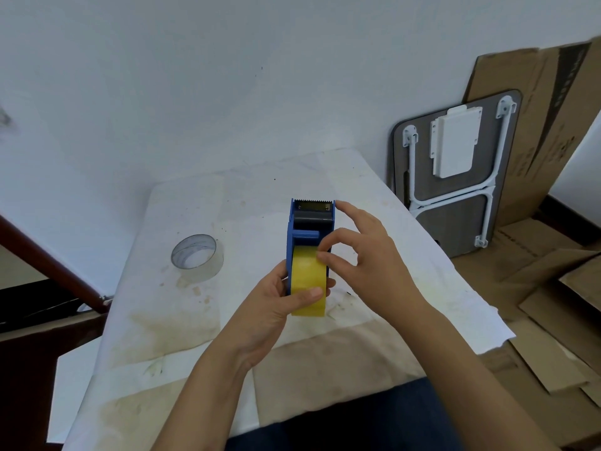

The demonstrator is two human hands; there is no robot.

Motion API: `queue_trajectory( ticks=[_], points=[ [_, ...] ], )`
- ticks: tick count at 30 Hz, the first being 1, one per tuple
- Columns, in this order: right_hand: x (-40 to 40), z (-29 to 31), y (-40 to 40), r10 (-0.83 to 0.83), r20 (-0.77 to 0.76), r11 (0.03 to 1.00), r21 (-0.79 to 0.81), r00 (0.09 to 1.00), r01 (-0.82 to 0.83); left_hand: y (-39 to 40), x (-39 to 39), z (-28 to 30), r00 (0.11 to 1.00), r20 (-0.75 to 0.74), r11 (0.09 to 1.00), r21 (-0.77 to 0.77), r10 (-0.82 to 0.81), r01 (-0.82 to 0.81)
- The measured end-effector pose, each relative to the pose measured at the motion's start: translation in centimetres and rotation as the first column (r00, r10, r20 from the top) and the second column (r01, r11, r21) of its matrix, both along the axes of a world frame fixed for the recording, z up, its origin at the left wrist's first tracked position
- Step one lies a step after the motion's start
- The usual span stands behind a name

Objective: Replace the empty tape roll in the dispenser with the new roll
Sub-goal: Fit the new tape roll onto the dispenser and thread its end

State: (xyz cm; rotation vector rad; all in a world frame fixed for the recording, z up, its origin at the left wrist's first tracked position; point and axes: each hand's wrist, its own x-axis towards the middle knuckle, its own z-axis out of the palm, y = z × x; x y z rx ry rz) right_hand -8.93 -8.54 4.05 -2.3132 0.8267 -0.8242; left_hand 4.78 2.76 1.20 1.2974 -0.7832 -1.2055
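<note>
Tabletop [247, 196] mostly open; only empty roll [197, 257] sits left of dispenser [310, 222], well apart. Far & right edges free; folded table [455, 177] off-side right.

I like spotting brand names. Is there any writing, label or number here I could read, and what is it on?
No text here can be read.
Cardboard against the wall: dark printed marks, too blurred to read.
Cardboard on the floor: faint print, also unreadable.
Blue dispenser, yellow tape, empty roll: no writing visible.
</note>
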Motion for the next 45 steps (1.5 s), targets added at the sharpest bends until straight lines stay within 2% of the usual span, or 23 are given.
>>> queue_trajectory(
  ticks=[5, 14, 20, 24, 32, 45],
  points=[
    [0.0, -0.3, -0.2, -0.072, 0.047, 0.992, -0.103, 0.996, 0.076, 0.1, -0.5, 0.2, 0.999, -0.017, 0.999, -0.011, -0.032, 0.032],
    [-0.4, 0.2, -0.9, -0.031, 0.096, 0.967, -0.248, 0.995, 0.054, 0.2, -1.1, 0.4, 0.992, -0.077, 0.995, -0.041, -0.097, 0.094],
    [-0.6, 0.6, -0.8, -0.077, 0.189, 0.947, -0.295, 0.979, 0.131, 0.1, -0.9, 1.0, 0.984, -0.108, 0.990, -0.041, -0.140, 0.136],
    [-0.7, 0.1, -1.1, -0.085, 0.148, 0.928, -0.349, 0.985, 0.133, 0.2, -0.7, 1.4, 0.976, -0.118, 0.983, -0.030, -0.183, 0.181],
    [-1.1, -0.8, -1.5, -0.146, 0.090, 0.940, -0.297, 0.985, 0.167, 0.4, -1.0, 1.4, 0.970, -0.137, 0.979, 0.002, -0.199, 0.202],
    [-1.3, -1.4, -2.0, -0.202, 0.116, 0.944, -0.240, 0.972, 0.225, 0.8, -0.4, 1.5, 0.960, -0.168, 0.973, 0.019, -0.225, 0.231]
  ],
)
